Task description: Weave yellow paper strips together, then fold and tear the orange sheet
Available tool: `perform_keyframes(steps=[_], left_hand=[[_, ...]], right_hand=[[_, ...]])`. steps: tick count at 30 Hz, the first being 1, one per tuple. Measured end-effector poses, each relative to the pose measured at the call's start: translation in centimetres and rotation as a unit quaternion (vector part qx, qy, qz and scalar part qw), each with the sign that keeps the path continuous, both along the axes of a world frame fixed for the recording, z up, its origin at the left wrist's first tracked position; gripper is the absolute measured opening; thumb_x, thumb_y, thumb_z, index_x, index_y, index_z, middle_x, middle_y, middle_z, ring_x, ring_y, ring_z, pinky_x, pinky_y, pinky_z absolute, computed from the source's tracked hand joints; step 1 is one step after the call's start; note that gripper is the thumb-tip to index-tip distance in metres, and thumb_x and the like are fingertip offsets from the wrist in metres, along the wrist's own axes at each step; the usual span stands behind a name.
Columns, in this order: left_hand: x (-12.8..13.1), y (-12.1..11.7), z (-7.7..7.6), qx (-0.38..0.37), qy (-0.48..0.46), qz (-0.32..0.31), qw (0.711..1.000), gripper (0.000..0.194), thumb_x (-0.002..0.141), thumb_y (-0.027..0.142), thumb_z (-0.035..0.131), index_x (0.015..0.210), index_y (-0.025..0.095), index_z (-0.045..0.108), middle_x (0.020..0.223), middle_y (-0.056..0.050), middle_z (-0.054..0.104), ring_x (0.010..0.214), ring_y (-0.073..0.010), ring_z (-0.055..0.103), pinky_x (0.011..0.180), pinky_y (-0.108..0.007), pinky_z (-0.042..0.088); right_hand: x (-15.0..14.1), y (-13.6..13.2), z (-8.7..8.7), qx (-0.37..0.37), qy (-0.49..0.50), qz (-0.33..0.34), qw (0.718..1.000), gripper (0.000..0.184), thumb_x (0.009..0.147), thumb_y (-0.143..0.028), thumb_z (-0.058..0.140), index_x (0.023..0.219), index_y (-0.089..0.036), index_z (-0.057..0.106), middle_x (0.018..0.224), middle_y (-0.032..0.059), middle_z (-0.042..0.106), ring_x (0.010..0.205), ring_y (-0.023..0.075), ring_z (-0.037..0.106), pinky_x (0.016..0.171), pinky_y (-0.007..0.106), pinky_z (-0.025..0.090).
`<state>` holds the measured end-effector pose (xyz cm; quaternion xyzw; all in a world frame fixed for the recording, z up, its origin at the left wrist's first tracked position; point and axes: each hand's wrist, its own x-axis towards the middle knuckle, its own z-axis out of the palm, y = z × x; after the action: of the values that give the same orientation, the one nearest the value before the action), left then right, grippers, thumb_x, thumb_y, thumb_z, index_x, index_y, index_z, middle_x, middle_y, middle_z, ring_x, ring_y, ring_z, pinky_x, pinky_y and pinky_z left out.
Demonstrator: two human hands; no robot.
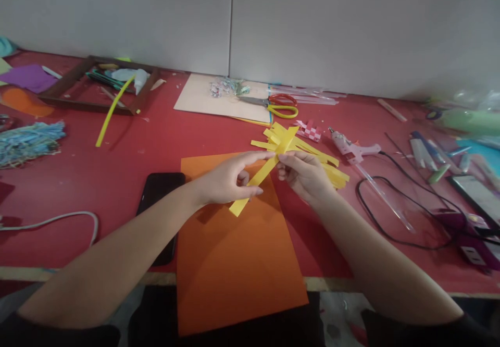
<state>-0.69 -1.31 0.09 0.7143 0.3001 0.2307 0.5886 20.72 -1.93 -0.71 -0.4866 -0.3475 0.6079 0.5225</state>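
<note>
Two yellow paper strips (262,174) cross each other above an orange sheet (238,263). My right hand (302,174) pinches them close to the crossing, thumb against fingertips. My left hand (228,177) has its index finger stretched out to touch the strips near the crossing. Its thumb lies apart, over the lower part of the long strip, and the other fingers are partly curled. Behind my right hand lies a pile of loose yellow strips (326,155). The orange sheet rests on the table and overhangs its front edge.
A black phone (162,188) lies partly under my left forearm. Scissors (283,106) rest on pale sheets (199,97) at the back. On the right are a pink glue gun (353,149), its black cord and a glue stick (385,198). A brown tray (64,90) stands back left.
</note>
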Motion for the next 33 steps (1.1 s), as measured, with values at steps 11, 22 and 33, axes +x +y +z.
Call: perform_keyframes(steps=[11, 22, 33], left_hand=[[0.7, 0.3, 0.1, 0.026, 0.034, 0.077, 0.996, 0.034, 0.087, 0.048, 0.065, 0.083, 0.015, 0.062, 0.077, -0.005, 0.069, 0.068, -0.0153, 0.066, 0.06, -0.025, 0.05], [0.6, 0.6, 0.0, 0.083, 0.051, 0.101, 0.99, 0.03, 0.081, 0.046, 0.074, 0.076, 0.016, 0.071, 0.074, -0.002, 0.073, 0.068, -0.0129, 0.064, 0.062, -0.024, 0.046], [0.7, 0.5, -0.1, 0.031, 0.054, 0.103, 0.993, 0.026, 0.075, 0.043, 0.079, 0.078, 0.017, 0.075, 0.076, -0.003, 0.074, 0.072, -0.0158, 0.065, 0.066, -0.027, 0.048]], right_hand=[[-1.6, -1.3, -0.5, 0.012, -0.009, 0.066, 0.998, 0.028, 0.059, -0.037, 0.09, 0.063, -0.018, 0.07, 0.055, -0.0019, 0.065, 0.045, 0.0083, 0.055, 0.045, 0.022, 0.049], [-1.9, -1.5, -0.4, 0.025, -0.014, 0.04, 0.999, 0.034, 0.062, -0.043, 0.088, 0.06, -0.019, 0.065, 0.051, -0.0036, 0.058, 0.044, 0.0079, 0.051, 0.041, 0.021, 0.044], [-1.7, -1.5, -0.3, 0.02, -0.01, 0.045, 0.999, 0.032, 0.064, -0.041, 0.087, 0.059, -0.019, 0.065, 0.05, -0.0034, 0.057, 0.043, 0.0081, 0.05, 0.041, 0.022, 0.043]])
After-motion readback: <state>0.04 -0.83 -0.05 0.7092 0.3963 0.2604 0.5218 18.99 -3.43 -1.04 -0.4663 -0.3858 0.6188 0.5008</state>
